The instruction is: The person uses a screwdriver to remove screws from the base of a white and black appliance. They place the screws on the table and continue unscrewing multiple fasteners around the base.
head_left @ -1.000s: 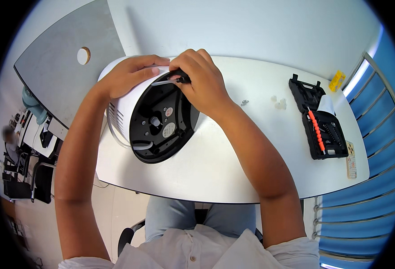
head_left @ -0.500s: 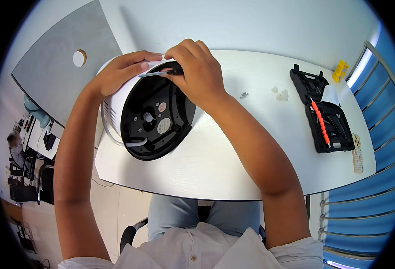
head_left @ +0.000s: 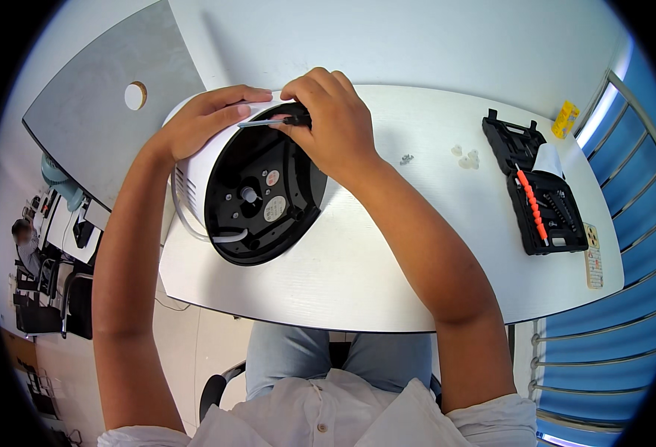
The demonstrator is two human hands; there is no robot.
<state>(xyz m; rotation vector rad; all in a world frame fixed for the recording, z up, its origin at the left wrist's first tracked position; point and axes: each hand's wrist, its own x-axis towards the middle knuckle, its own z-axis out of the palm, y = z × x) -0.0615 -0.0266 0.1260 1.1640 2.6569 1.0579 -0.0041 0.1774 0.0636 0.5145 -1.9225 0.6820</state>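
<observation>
A white appliance [head_left: 186, 175] with side vents lies tipped over on the table, its round black underside [head_left: 268, 246] facing me. My left hand [head_left: 207, 119] is laid over the top of the white housing, fingers and thumb curved along it beside the rim. Closed around the black handle of a screwdriver [head_left: 261, 122], my right hand [head_left: 334, 119] is at the upper rim of the underside. The metal shaft points left across the rim, near my left thumb. A pale power cord [head_left: 227, 238] runs from the underside around the housing's left side.
Small screws [head_left: 406, 159] and several whitish pieces [head_left: 466, 158] lie right of my right hand. Farther right are an open black tool case [head_left: 548, 216] with an orange flexible shaft [head_left: 531, 205], a remote control [head_left: 594, 257] and a yellow box [head_left: 565, 119]. A metal railing [head_left: 630, 246] stands beyond.
The screwdriver's shaft has shifted slightly to the right along the rim. Both hands keep nearly the same places on the appliance and the tool.
</observation>
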